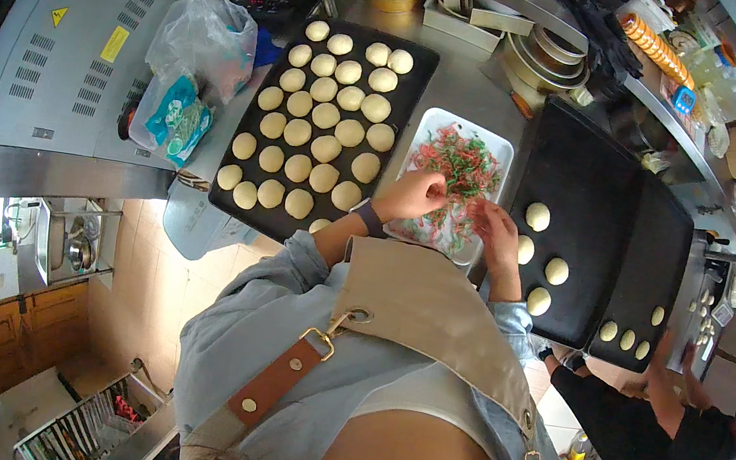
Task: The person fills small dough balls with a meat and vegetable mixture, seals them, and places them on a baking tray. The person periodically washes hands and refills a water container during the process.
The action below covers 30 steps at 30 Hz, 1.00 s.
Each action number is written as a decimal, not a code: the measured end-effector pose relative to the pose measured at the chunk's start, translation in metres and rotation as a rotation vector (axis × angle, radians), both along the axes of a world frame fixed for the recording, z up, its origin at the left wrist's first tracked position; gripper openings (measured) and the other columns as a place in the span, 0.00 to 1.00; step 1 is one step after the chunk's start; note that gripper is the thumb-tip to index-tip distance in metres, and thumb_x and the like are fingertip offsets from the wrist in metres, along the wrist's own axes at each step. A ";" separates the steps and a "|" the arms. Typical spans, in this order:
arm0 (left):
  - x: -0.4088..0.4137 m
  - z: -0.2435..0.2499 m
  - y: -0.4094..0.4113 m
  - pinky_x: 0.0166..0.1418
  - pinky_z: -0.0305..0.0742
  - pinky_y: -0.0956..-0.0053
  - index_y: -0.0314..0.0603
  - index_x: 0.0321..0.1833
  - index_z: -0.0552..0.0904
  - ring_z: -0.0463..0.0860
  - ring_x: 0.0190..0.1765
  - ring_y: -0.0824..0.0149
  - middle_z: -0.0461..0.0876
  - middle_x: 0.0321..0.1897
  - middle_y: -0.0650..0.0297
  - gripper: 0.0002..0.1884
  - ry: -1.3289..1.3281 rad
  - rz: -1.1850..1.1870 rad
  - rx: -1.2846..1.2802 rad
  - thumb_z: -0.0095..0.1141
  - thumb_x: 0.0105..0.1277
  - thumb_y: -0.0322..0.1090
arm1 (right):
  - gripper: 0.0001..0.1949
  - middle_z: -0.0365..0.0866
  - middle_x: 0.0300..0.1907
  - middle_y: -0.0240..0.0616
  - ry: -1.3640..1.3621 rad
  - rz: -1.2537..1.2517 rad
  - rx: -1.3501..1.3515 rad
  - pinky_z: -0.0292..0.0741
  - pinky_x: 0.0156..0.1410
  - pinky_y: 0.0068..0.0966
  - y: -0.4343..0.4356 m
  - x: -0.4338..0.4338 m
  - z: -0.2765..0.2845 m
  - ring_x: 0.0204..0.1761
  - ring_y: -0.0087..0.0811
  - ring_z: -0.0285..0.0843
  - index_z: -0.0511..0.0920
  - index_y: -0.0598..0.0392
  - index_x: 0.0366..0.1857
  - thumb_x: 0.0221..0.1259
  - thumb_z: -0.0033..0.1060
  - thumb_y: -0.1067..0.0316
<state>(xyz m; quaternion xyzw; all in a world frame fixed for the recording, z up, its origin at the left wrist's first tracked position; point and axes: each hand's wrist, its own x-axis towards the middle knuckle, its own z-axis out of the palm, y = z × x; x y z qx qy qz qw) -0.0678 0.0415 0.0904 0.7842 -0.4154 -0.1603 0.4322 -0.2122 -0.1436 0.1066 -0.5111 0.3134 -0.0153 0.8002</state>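
Observation:
A white plastic tray (502, 151) lies before me, holding a loose heap of red and green shreds (459, 161). My left hand (417, 194) is over the tray's left side with its fingers curled in; whether anything is inside them is hidden. Over the tray's right side, my right hand (495, 225) has bent fingers near the shreds, and its grip is not clear. To the left, a black baking tray (410, 88) carries rows of round dough balls (326, 149). On the right lies another black baking tray (575, 188) with several dough balls (556, 270).
A third baking tray (656, 235) overlaps at the far right, where a person in black (650, 432) works. Round cake tins (547, 61) and rectangular tins (464, 25) stand behind, under a metal shelf (677, 139). Plastic bags (204, 37) sit by a grey cabinet (83, 49).

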 end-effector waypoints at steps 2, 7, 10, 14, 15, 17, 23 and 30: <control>0.001 -0.024 0.008 0.42 0.75 0.68 0.43 0.56 0.77 0.81 0.39 0.58 0.82 0.41 0.53 0.22 -0.241 -0.027 -0.091 0.67 0.61 0.37 | 0.15 0.85 0.46 0.37 0.016 0.013 -0.017 0.76 0.52 0.22 0.003 0.001 -0.004 0.47 0.26 0.81 0.79 0.59 0.53 0.72 0.52 0.61; 0.011 -0.035 0.019 0.61 0.72 0.61 0.35 0.58 0.77 0.78 0.57 0.51 0.80 0.53 0.46 0.27 0.342 -0.029 0.067 0.67 0.57 0.42 | 0.15 0.85 0.44 0.35 0.023 0.024 0.032 0.77 0.49 0.22 0.006 0.003 0.004 0.43 0.25 0.82 0.79 0.59 0.52 0.72 0.52 0.61; 0.028 -0.028 0.027 0.61 0.72 0.60 0.34 0.59 0.76 0.78 0.57 0.48 0.79 0.53 0.45 0.30 0.188 0.103 0.102 0.66 0.58 0.46 | 0.15 0.85 0.45 0.34 -0.005 0.014 0.056 0.76 0.49 0.22 0.003 0.002 -0.003 0.43 0.24 0.82 0.80 0.58 0.52 0.72 0.52 0.60; 0.079 -0.018 0.030 0.66 0.69 0.60 0.33 0.65 0.71 0.74 0.63 0.48 0.75 0.61 0.45 0.33 -0.001 0.245 0.173 0.64 0.62 0.46 | 0.14 0.86 0.43 0.33 0.051 0.008 0.038 0.74 0.48 0.20 0.004 -0.001 -0.004 0.44 0.23 0.82 0.80 0.57 0.51 0.72 0.52 0.60; 0.098 -0.030 0.036 0.67 0.68 0.59 0.34 0.65 0.71 0.74 0.63 0.47 0.74 0.61 0.45 0.33 -0.038 0.282 0.127 0.65 0.61 0.45 | 0.14 0.86 0.43 0.33 0.054 0.022 0.044 0.75 0.48 0.20 0.007 0.000 -0.004 0.44 0.24 0.82 0.80 0.57 0.51 0.71 0.52 0.60; 0.127 -0.024 0.035 0.66 0.69 0.64 0.34 0.66 0.71 0.77 0.60 0.52 0.76 0.61 0.48 0.34 0.017 0.352 0.137 0.65 0.62 0.47 | 0.14 0.86 0.43 0.34 0.066 0.022 0.053 0.75 0.48 0.21 0.009 -0.001 -0.008 0.44 0.24 0.82 0.80 0.57 0.50 0.71 0.52 0.60; 0.175 0.019 0.006 0.65 0.67 0.68 0.44 0.70 0.68 0.75 0.63 0.63 0.73 0.66 0.58 0.31 0.976 0.282 -0.267 0.53 0.70 0.55 | 0.14 0.85 0.46 0.34 0.107 -0.007 0.037 0.75 0.52 0.23 0.009 0.000 0.001 0.45 0.25 0.82 0.80 0.57 0.50 0.72 0.52 0.59; 0.157 -0.031 -0.034 0.67 0.68 0.62 0.42 0.69 0.69 0.73 0.65 0.59 0.72 0.67 0.57 0.30 1.359 0.214 -0.297 0.46 0.73 0.57 | 0.14 0.86 0.42 0.36 0.107 -0.099 0.009 0.79 0.45 0.21 0.002 0.003 -0.023 0.39 0.24 0.82 0.81 0.61 0.50 0.70 0.55 0.62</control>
